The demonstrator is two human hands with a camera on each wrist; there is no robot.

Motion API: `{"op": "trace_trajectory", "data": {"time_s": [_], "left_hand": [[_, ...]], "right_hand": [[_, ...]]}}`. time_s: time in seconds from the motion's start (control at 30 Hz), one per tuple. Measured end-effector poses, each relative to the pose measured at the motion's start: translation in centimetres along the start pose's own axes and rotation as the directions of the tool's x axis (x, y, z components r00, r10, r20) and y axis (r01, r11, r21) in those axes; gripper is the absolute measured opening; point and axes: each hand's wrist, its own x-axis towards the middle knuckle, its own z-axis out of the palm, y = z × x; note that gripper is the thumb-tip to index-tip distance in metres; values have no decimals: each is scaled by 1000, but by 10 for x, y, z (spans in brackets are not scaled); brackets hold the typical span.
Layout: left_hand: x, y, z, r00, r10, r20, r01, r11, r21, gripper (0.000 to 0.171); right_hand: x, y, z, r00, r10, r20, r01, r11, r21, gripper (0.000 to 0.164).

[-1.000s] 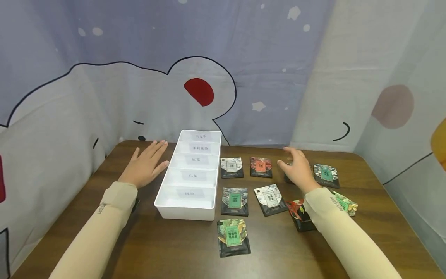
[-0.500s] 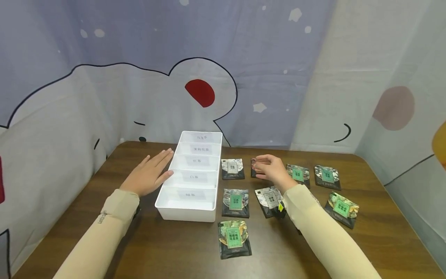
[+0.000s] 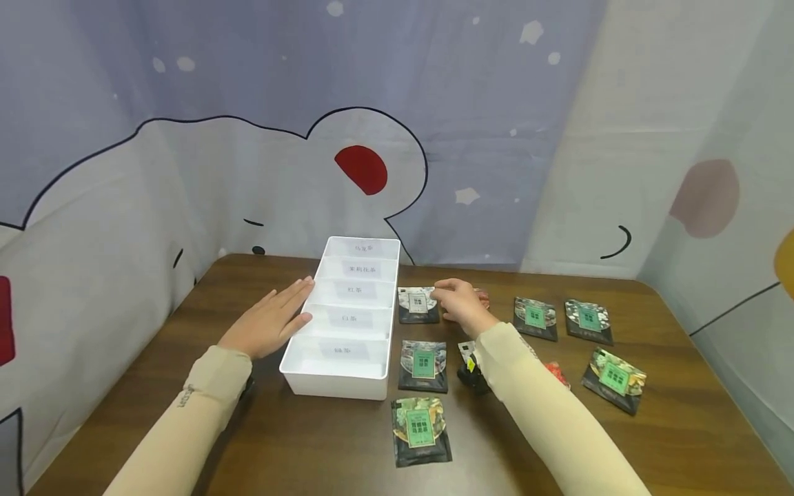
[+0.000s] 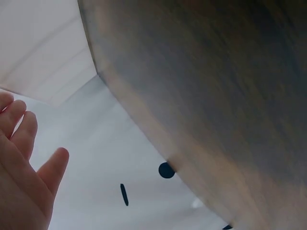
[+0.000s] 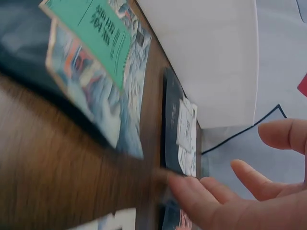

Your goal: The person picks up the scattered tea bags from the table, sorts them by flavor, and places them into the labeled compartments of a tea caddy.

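Note:
A white tray (image 3: 331, 388) divided into several labelled compartments stands left of centre in the head view. At its left rim lies my left hand (image 3: 267, 320), fingers straight; whether it touches the rim I cannot tell. In the left wrist view this hand (image 4: 24, 167) holds nothing. My right hand (image 3: 462, 306) hovers beside a tea sachet with a white label (image 3: 418, 305), partly covering a red tea sachet (image 3: 482, 296). Seen from the right wrist, the thumb and fingers (image 5: 206, 196) are apart with nothing between them, near the white-label sachet (image 5: 186, 127).
Green-label tea sachets lie at the tray's right (image 3: 423, 365), in front (image 3: 422, 430) and at the far right (image 3: 588, 320), (image 3: 535, 317), (image 3: 614, 379). My right sleeve partly hides a white-label sachet (image 3: 465, 350) and a red one (image 3: 556, 373). A patterned curtain (image 3: 279, 179) hangs behind the table.
My right hand has moved left from the green-label sachets, over the red one, to beside the white-label one. My left hand has shifted slightly toward the tray. The sachets stay put.

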Motion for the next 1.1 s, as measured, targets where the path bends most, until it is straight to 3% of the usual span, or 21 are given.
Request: {"op": "trace_trajectory", "data": {"time_s": [0.23, 0.47, 0.87, 1.1], "left_hand": [[0, 0, 2, 999, 47, -18, -48, 998, -34, 64], [3, -3, 2, 999, 31, 5, -31, 998, -48, 64], [5, -5, -1, 999, 26, 24, -26, 999, -32, 66], [5, -4, -1, 999, 16, 41, -16, 1000, 1, 68]], "right_hand": [[7, -1, 11, 1000, 13, -13, -13, 1000, -22, 51], [11, 2, 11, 998, 53, -27, -51, 997, 65, 55], [21, 9, 15, 995, -7, -102, 16, 995, 94, 59], [23, 11, 18, 996, -41, -81, 41, 999, -5, 53]]}}
